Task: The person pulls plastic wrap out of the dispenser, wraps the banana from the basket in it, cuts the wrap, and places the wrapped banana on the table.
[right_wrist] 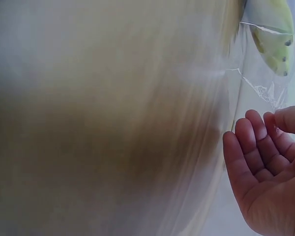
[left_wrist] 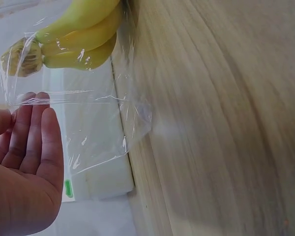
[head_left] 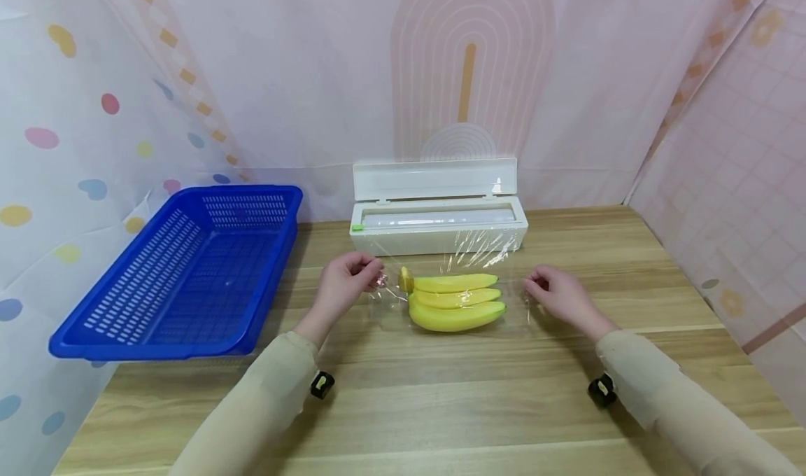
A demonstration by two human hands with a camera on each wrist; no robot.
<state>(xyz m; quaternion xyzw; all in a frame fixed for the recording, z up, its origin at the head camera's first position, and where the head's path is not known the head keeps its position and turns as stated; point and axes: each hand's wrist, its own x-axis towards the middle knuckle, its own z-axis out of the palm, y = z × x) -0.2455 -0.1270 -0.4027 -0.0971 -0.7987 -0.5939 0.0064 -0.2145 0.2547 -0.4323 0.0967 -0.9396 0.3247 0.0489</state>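
Note:
A bunch of yellow bananas point(head_left: 456, 301) lies mid-table with its stem to the left, under clear cling film point(head_left: 481, 248). The film stretches from the white dispenser box point(head_left: 441, 242) over the fruit. On the left side, my left hand point(head_left: 345, 280) pinches the film's edge between thumb and forefinger, beside the stem. My right hand point(head_left: 560, 295) pinches the opposite edge, right of the banana tips. In the left wrist view, the film point(left_wrist: 103, 128) hangs in creases near the fingers. In the right wrist view, the thumb and forefinger of the right hand point(right_wrist: 270, 167) meet on the film.
A blue plastic basket point(head_left: 252, 266) stands on the left of the wooden table point(head_left: 428, 406). The dispenser's lid point(head_left: 434, 179) is raised, and a film roll point(head_left: 439, 217) shows inside. Patterned cloth point(head_left: 302, 77) hangs behind and on both sides.

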